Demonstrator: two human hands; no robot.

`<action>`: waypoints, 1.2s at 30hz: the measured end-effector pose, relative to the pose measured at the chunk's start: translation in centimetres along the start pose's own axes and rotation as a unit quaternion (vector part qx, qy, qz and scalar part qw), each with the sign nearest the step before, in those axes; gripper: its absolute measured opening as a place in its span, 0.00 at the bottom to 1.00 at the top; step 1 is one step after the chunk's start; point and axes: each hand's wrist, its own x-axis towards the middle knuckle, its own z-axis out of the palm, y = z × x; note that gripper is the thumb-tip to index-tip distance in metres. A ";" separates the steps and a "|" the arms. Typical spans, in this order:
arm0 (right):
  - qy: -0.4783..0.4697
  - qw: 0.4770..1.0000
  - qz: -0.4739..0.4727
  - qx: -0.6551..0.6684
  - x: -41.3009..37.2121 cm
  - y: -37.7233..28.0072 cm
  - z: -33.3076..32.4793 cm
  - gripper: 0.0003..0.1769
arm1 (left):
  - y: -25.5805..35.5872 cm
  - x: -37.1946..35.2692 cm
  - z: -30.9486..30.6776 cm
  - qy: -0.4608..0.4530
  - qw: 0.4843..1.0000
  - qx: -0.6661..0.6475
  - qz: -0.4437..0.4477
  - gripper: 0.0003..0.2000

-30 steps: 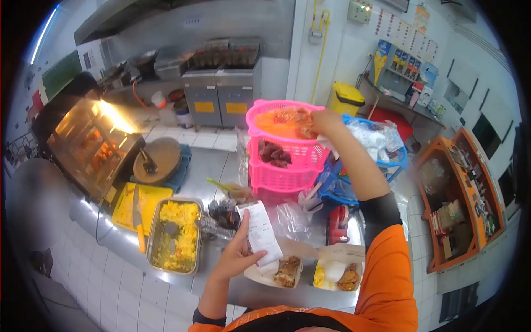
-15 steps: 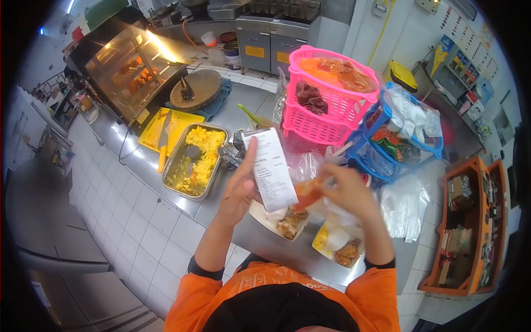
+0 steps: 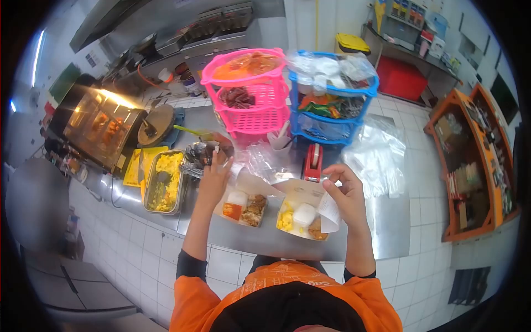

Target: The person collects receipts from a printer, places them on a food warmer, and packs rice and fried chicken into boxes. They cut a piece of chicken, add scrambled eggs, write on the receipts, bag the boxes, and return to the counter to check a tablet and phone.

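Note:
My right hand [image 3: 347, 193] pinches a white printed receipt [image 3: 330, 213], which hangs curled over the right edge of an open meal box [image 3: 287, 235]. In that box are a white rice mound [image 3: 305, 214], yellow scrambled egg [image 3: 285, 220] and a piece of fried chicken, partly behind the receipt. My left hand [image 3: 214, 176] reaches out with fingers extended at a pile of dark plastic-wrapped pieces [image 3: 196, 155]. Below it, a second open meal box [image 3: 241, 221] holds rice, fried chicken [image 3: 254, 210] and a red-orange sauce packet [image 3: 232, 211].
A metal pan of scrambled egg [image 3: 178, 202] stands left, beside a yellow tray [image 3: 133, 169]. Pink basket [image 3: 260, 120] and blue basket [image 3: 326, 130] racks are at the back. A red tape dispenser [image 3: 313, 163] stands before them; clear plastic bags [image 3: 381, 157] lie right.
The receipt has passed from my left hand to my right. The sauce packet has left my right hand and lies in the left box. My left hand has moved to the dark wrapped pieces.

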 end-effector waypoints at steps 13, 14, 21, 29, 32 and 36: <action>-0.009 0.979 -0.147 0.139 -2.0 0.1 -3.3 0.37 | 9.7 0.7 -4.2 0.189 0.970 0.156 -0.006 0.16; -0.015 0.977 -0.152 0.149 -1.8 0.1 -2.9 0.38 | 12.5 0.2 -4.8 0.114 0.991 -0.065 0.000 0.17; -0.087 0.974 -0.142 0.153 -2.0 0.7 -1.1 0.40 | 23.0 -0.7 -3.8 -0.159 0.756 -0.623 -0.124 0.23; -0.138 0.960 -0.233 -0.067 -2.3 2.2 -2.3 0.30 | 23.3 2.2 -5.1 -0.030 0.552 -0.822 -0.137 0.22; -0.258 0.931 -0.187 -0.177 1.7 5.2 -6.8 0.09 | 21.0 2.1 -5.5 0.101 0.580 -0.795 -0.149 0.14; -0.045 0.954 -0.027 -0.294 10.9 15.5 -12.6 0.10 | 19.7 0.6 -6.1 0.180 0.543 -0.789 -0.222 0.12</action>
